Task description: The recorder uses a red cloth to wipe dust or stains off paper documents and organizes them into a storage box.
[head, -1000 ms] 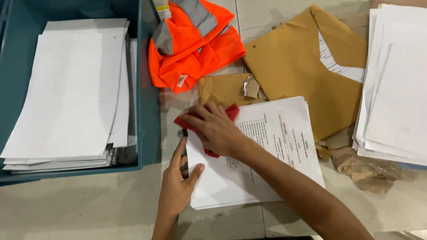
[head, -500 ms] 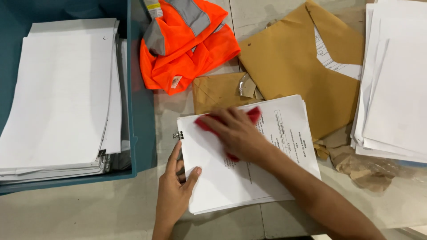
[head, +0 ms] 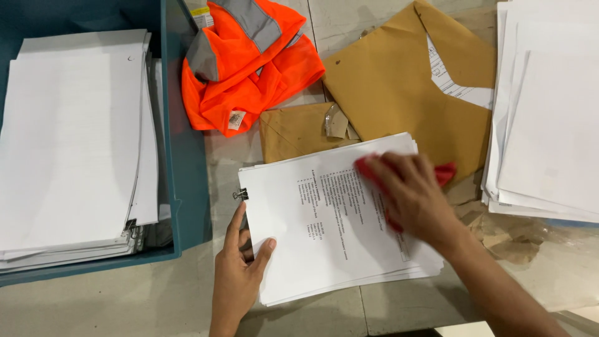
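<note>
A clipped stack of printed white paper (head: 318,231) lies on the pale surface, held at its left corner by a small black binder clip (head: 240,195). My left hand (head: 239,274) presses flat on the stack's near left corner, thumb on the page. My right hand (head: 415,193) rests on the stack's right end, closed over a red cloth (head: 444,172) that pokes out past the fingers.
A teal bin (head: 187,156) at left holds stacks of white paper (head: 75,137). An orange reflective vest (head: 249,59) lies behind the stack, with a small brown envelope (head: 293,131) and a large brown envelope (head: 399,87). More white sheets (head: 549,112) and crumpled brown paper (head: 505,234) lie at right.
My right hand has slid the red cloth across the page from the clip end at left to the right end, uncovering the printed text. My left hand stayed at the corner.
</note>
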